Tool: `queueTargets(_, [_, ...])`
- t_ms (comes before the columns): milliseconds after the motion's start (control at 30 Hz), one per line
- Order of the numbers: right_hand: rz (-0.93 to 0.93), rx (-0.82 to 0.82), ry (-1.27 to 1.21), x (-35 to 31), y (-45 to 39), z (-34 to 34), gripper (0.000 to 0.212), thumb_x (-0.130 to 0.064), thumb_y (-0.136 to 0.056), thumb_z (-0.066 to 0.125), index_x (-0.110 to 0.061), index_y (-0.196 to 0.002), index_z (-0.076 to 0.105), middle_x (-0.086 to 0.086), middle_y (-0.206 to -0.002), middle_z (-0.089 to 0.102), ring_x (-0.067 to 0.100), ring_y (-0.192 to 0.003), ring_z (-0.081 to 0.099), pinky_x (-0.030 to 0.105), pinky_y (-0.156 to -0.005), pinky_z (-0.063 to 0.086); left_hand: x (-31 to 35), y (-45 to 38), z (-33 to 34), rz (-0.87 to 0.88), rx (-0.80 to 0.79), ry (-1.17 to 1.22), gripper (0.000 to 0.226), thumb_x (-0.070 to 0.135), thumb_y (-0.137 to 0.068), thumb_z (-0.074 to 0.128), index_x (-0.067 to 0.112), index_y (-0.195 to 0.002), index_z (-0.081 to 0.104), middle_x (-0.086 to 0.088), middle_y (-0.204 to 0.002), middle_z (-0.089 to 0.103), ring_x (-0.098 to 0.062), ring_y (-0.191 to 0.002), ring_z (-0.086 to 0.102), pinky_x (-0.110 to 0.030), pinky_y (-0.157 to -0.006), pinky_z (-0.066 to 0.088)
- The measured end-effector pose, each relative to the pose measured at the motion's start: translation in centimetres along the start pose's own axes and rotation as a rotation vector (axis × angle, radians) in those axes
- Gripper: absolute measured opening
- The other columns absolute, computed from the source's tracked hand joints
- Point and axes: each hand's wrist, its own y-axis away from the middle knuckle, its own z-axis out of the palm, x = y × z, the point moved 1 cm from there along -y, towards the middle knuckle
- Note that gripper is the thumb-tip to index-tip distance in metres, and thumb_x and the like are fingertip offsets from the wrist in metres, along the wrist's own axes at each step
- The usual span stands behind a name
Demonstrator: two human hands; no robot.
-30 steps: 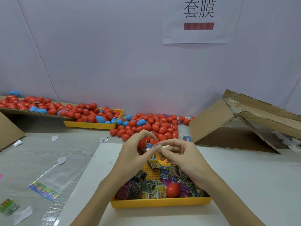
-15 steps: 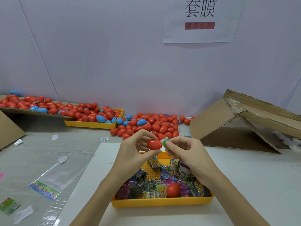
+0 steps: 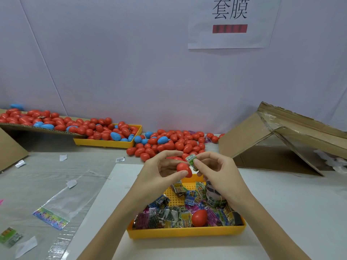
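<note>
Red egg [image 3: 184, 169]: pinched in left hand [image 3: 159, 177] above the yellow tray [image 3: 185, 232], long axis tilted, upper end toward the right. Green film sleeve [image 3: 191, 160]: gripped by right hand [image 3: 219, 175], touching the egg's upper right end, likely slid on next.

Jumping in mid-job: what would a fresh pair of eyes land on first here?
First, the two hands over the near yellow tray: the left hand pinches a red egg, and the right hand pinches a green wrapper right beside it. Behind them a heap of red and blue eggs spills along the back wall. High on that wall hangs a white sign with black characters.
</note>
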Motion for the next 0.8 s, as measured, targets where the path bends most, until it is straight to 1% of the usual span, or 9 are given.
queueTargets(133, [-0.057, 0.0, 0.121, 0.08, -0.07, 0.05, 0.004, -0.026, -0.095, 0.073, -0.029, -0.095, 0.075, -0.01, -0.079, 0.075, 0.005, -0.078, 0.071, 0.014, -0.069, 0.053, 0.08, 0.05, -0.03, -0.001, 0.009, -0.026, 0.04, 0.019, -0.087, 0.081, 0.028, -0.124, 0.069, 0.01, -0.112, 0.077, -0.009, -0.109, 0.072, -0.025, -0.095, 0.057])
queueTargets(233, [-0.091, 0.009, 0.178, 0.03, -0.11, -0.01, 0.006, -0.026, -0.095, 0.073, -0.031, -0.095, 0.074, -0.013, -0.08, 0.075, 0.005, -0.081, 0.07, 0.015, -0.072, 0.054, 0.16, 0.08, -0.07, 0.003, 0.0, -0.039, 0.035, 0.016, -0.09, 0.078, 0.027, -0.123, 0.071, 0.013, -0.117, 0.075, -0.007, -0.112, 0.07, -0.023, -0.095, 0.056])
queueTargets(400, [-0.107, 0.0, 0.178, -0.11, -0.11, -0.15, 0.008, -0.024, -0.096, 0.072, -0.032, -0.096, 0.074, -0.013, -0.082, 0.075, 0.005, -0.08, 0.071, 0.014, -0.072, 0.054, 0.21, 0.08, -0.06, 0.0, 0.004, -0.027, 0.028, 0.013, -0.092, 0.076, 0.021, -0.118, 0.073, 0.008, -0.114, 0.077, -0.008, -0.109, 0.071, -0.019, -0.091, 0.055])
queueTargets(467, [-0.106, 0.0, 0.179, -0.16, -0.12, -0.15, 0.008, -0.024, -0.096, 0.072, -0.032, -0.097, 0.074, -0.013, -0.082, 0.075, 0.003, -0.08, 0.07, 0.012, -0.071, 0.053, 0.2, 0.04, -0.09, 0.002, 0.005, -0.027, 0.027, 0.013, -0.092, 0.076, 0.02, -0.117, 0.074, 0.007, -0.112, 0.077, -0.009, -0.108, 0.072, -0.019, -0.09, 0.055])
queueTargets(600, [-0.089, 0.001, 0.17, -0.2, -0.18, -0.2, 0.007, -0.024, -0.096, 0.071, -0.03, -0.098, 0.074, -0.013, -0.082, 0.075, 0.004, -0.08, 0.071, 0.012, -0.071, 0.053, 0.23, 0.05, -0.09, 0.015, 0.017, -0.02, 0.026, 0.014, -0.092, 0.076, 0.024, -0.115, 0.073, 0.01, -0.11, 0.077, -0.008, -0.106, 0.072, -0.019, -0.09, 0.055])
queueTargets(800, [-0.089, 0.011, 0.177, -0.3, -0.15, -0.2, 0.006, -0.024, -0.096, 0.072, -0.028, -0.098, 0.075, -0.011, -0.081, 0.075, 0.005, -0.08, 0.07, 0.014, -0.072, 0.053, 0.3, 0.03, -0.03, 0.037, 0.012, -0.039, 0.026, 0.016, -0.092, 0.076, 0.027, -0.116, 0.072, 0.01, -0.109, 0.076, -0.009, -0.107, 0.072, -0.02, -0.09, 0.056])
